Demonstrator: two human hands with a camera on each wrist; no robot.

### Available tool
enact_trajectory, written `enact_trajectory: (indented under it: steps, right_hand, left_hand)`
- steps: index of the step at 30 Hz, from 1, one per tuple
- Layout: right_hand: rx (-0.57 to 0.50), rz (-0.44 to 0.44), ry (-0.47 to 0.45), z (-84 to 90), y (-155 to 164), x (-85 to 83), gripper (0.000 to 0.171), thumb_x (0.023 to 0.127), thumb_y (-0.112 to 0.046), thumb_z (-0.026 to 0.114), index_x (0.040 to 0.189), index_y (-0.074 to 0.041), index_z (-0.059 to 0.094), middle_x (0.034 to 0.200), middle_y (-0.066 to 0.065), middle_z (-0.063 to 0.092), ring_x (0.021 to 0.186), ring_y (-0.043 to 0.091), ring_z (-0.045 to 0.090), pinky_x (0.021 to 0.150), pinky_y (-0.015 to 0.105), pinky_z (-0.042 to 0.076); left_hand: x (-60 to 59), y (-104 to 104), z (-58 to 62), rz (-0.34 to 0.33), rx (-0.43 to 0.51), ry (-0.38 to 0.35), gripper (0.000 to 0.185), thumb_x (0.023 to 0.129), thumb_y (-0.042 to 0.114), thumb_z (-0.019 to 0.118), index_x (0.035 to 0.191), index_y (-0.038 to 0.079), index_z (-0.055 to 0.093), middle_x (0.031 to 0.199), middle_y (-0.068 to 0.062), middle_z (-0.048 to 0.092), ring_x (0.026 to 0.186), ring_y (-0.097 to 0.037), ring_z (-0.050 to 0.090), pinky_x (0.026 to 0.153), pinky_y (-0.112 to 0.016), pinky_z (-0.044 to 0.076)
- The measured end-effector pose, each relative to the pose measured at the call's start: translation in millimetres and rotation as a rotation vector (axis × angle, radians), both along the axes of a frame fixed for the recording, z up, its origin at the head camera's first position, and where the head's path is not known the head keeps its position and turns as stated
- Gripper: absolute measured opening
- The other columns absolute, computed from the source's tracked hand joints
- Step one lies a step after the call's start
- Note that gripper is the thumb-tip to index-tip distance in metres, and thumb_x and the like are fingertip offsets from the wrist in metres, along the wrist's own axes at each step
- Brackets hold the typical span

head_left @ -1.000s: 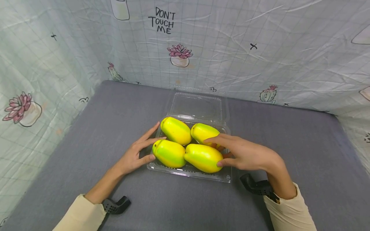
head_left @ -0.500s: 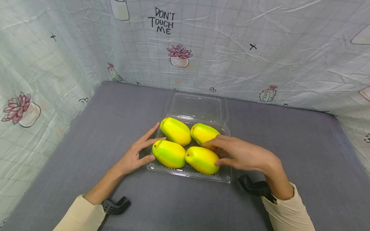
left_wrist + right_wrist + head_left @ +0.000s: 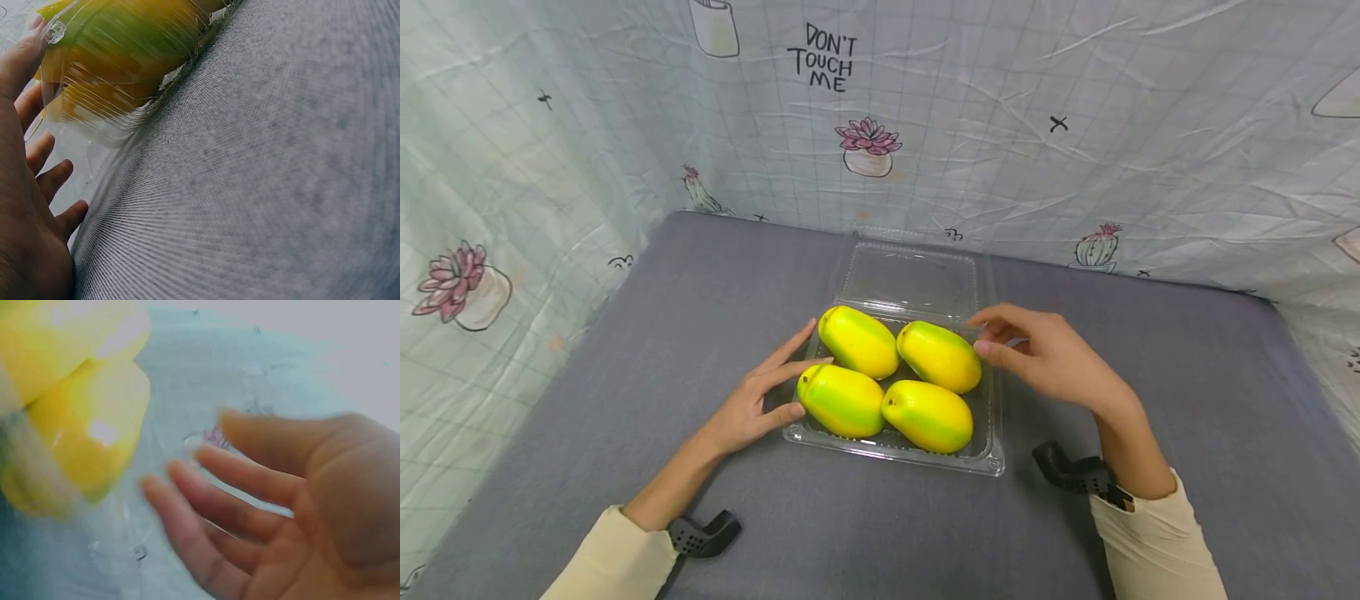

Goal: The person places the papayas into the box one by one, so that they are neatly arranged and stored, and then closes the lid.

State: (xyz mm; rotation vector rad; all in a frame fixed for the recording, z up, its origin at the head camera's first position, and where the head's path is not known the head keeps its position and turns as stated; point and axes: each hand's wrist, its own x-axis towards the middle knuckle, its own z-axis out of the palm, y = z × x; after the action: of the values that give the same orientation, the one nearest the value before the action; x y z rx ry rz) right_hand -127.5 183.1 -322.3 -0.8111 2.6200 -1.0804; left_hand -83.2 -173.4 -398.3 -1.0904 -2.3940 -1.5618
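I noted my left hand [image 3: 751, 406] spread against the thin, flimsy-looking clamshell tray [image 3: 895, 446] mid-table, right hand [image 3: 1051, 360] loosely open beside its far-right mango [image 3: 940, 356], best gripped by its rim.

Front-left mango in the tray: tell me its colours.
Yellow with a green band on the front-left mango; clearest in the head view.

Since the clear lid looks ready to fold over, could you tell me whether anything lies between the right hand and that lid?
Nothing visible does. The right hand hovers beside the far right mango, and the open lid lies flat just behind, unobstructed.
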Motion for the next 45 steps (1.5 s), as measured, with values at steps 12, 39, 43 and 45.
enact_trajectory:
  steps: [12,39,43,45]
  right_hand:
    - [-0.403,-0.521,-0.193,-43.3,12.9,-37.0,0.052,0.087,-0.037,0.053,0.128,-0.008,0.044,0.122,0.01,0.048,0.103,0.027,0.05,0.086,0.041,0.043]
    - [-0.797,-0.518,-0.566,-74.2,0.7,-54.9,0.055,0.088,-0.02,0.055,0.136,-0.002,0.034,0.133,0.021,0.039,0.12,0.029,0.04,0.092,0.029,0.039]
    - [-0.812,-0.515,-0.562,-74.0,1.0,-54.3,0.053,0.089,-0.019,0.055,0.135,-0.002,0.035,0.132,0.022,0.039,0.118,0.029,0.042,0.091,0.029,0.04]
    - [-0.821,-0.515,-0.561,-73.2,1.5,-53.6,0.052,0.088,-0.019,0.055,0.135,-0.003,0.036,0.132,0.022,0.039,0.117,0.028,0.044,0.09,0.029,0.041]
  left_hand:
    - [2.2,-1.6,-1.4,0.006,0.0,-0.014,0.056,0.088,0.04,0.051,0.122,-0.004,0.05,0.142,-0.025,0.017,0.129,-0.042,0.015,0.095,-0.064,0.014]
    - [-0.6,1.0,-0.7,-0.005,0.02,-0.002,0.054,0.088,0.036,0.053,0.121,-0.006,0.05,0.142,-0.027,0.017,0.128,-0.044,0.015,0.094,-0.065,0.014]
    - [-0.9,1.2,-1.3,-0.006,0.023,0.001,0.055,0.088,0.038,0.053,0.121,-0.006,0.05,0.142,-0.027,0.018,0.128,-0.044,0.016,0.094,-0.065,0.014]
    - [-1.0,1.2,-1.4,-0.004,0.021,0.001,0.055,0.088,0.038,0.052,0.121,-0.006,0.05,0.142,-0.027,0.018,0.128,-0.044,0.016,0.095,-0.064,0.014]
